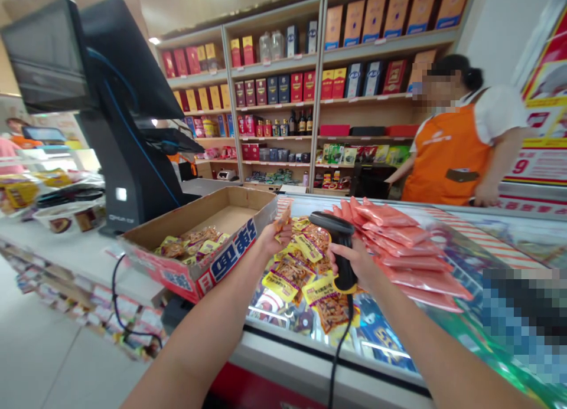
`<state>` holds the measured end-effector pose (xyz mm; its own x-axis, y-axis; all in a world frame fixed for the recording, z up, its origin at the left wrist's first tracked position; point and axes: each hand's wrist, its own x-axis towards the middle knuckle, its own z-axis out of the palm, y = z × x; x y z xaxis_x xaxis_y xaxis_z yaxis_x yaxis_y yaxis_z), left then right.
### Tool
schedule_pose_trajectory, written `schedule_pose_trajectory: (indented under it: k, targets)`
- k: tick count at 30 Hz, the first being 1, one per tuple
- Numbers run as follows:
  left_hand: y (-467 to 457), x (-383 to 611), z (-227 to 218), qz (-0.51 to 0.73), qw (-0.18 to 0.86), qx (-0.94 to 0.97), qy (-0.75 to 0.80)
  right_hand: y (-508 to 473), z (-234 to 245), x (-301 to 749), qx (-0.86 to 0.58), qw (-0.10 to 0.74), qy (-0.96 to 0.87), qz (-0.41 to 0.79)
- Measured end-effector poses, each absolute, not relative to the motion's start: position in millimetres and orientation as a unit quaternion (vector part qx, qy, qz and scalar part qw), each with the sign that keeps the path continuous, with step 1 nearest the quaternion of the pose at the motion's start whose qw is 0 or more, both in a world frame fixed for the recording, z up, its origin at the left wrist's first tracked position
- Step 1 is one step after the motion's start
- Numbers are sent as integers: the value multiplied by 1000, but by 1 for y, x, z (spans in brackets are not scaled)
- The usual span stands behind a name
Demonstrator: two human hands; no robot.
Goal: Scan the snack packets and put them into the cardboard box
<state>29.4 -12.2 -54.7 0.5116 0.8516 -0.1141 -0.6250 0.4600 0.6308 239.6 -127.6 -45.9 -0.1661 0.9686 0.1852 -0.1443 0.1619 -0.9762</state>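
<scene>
Your left hand (pixel 271 239) pinches one crinkly orange foil snack packet (pixel 283 218) — your right hand (pixel 357 266) wraps tight round one black plastic barcode scanner (pixel 337 235) — one open cardboard box (pixel 228 215) beside.

Both bare forearms reach forward from the bottom edge and draw together ahead. The left arm rises from lower left, nearly straight, and the left hand (pixel 272 239) shows its back, fingers pinched on a packet (pixel 282 219). The right arm comes up from lower right, and the right hand (pixel 357 264) is curled in a fist round the grip of a scanner (pixel 333 223). The hands are near each other but apart, the left slightly higher.
</scene>
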Motion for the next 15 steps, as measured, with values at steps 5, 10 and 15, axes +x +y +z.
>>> schedule_pose_trajectory:
  k: [5, 10, 15]
  targets:
    - [-17, 24, -57, 367, 887, 217, 176, -140, -45, 231, -327, 496, -571, 567]
    - [-13, 22, -64, 306, 903, 204, 221, -147, -43, 225, -321, 475, -591, 567]
    - [-8, 22, -68, 316, 891, 208, 250, -145, -47, 223, -316, 462, -629, 539]
